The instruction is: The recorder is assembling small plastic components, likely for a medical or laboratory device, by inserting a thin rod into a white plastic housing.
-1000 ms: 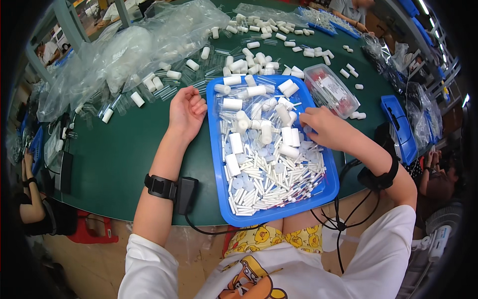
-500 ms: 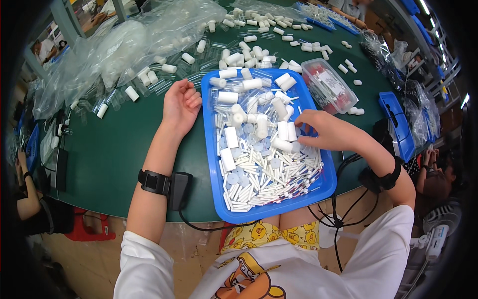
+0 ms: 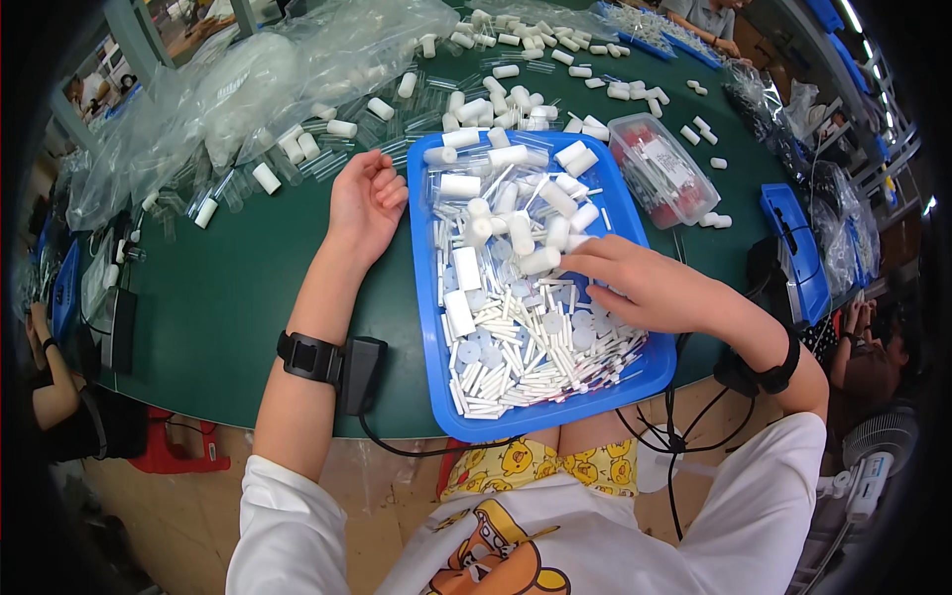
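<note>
A blue tray full of small parts sits at the table's front edge. White foam-like cylinders and clear tubes fill its far half. Thin white sticks and pale translucent discs lie in the near half. My right hand reaches over the tray's right rim, its fingers apart among the parts, the fingertips beside a white cylinder. Whether they touch it is unclear. My left hand rests left of the tray, fingers curled in, with nothing seen in them.
A clear box with red contents stands right of the tray. Behind lie loose white cylinders, clear tubes and a large plastic bag. Cables hang at the front edge. Other people sit around the table.
My right hand has shifted a little left and nearer to me over the tray. Some white cylinders beside its fingers have moved. The left hand stays curled in place.
</note>
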The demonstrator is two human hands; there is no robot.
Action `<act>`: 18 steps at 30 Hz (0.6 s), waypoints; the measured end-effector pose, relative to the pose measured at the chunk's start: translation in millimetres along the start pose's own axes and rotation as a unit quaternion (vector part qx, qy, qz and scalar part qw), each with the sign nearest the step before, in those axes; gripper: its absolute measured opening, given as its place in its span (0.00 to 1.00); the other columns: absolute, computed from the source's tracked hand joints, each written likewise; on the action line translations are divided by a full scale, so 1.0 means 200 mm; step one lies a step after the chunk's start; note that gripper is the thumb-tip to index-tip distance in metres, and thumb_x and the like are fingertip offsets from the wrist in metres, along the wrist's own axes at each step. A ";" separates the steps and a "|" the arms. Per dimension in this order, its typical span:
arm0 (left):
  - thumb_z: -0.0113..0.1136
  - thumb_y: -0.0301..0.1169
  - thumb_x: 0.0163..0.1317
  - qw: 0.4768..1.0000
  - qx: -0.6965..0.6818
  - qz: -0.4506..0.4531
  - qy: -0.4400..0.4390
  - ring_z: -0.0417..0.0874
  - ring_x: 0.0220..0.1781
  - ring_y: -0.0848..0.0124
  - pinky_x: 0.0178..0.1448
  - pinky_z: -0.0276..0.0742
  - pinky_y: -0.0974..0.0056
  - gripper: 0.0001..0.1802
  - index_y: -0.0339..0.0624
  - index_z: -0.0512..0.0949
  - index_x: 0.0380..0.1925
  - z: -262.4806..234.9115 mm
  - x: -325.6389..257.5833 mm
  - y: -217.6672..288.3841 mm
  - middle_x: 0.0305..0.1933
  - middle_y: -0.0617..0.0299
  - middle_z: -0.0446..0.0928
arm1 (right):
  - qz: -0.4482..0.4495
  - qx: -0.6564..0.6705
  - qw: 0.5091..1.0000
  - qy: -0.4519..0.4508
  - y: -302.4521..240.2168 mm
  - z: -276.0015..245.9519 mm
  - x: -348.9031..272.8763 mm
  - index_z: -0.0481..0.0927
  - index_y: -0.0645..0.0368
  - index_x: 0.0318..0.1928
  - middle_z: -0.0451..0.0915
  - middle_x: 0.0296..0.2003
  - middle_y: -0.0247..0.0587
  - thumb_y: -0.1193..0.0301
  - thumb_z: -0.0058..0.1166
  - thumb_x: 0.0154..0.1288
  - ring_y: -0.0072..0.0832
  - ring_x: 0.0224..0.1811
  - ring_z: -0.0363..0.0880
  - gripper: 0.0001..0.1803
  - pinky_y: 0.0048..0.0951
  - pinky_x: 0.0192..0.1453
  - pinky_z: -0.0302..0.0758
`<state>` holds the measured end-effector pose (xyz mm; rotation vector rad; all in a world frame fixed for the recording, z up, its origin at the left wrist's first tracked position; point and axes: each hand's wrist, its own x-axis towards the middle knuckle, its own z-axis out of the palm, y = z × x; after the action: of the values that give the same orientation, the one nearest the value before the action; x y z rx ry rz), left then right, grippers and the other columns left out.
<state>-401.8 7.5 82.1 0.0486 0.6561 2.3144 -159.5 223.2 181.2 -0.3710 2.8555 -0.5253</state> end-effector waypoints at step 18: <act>0.50 0.29 0.65 1.000 0.006 0.003 0.007 0.56 0.19 0.78 0.22 0.57 0.73 0.08 0.37 0.66 0.29 0.01 0.00 0.00 0.18 0.70 0.54 | 0.077 0.061 0.994 0.053 0.19 -0.03 0.13 0.60 0.52 0.69 0.68 0.59 0.47 0.76 0.52 0.62 0.37 0.57 0.70 0.34 0.36 0.63 0.67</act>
<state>-401.2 8.7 82.7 0.0398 0.6784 2.3192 -193.4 251.8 169.2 -0.1034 2.9016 -0.7041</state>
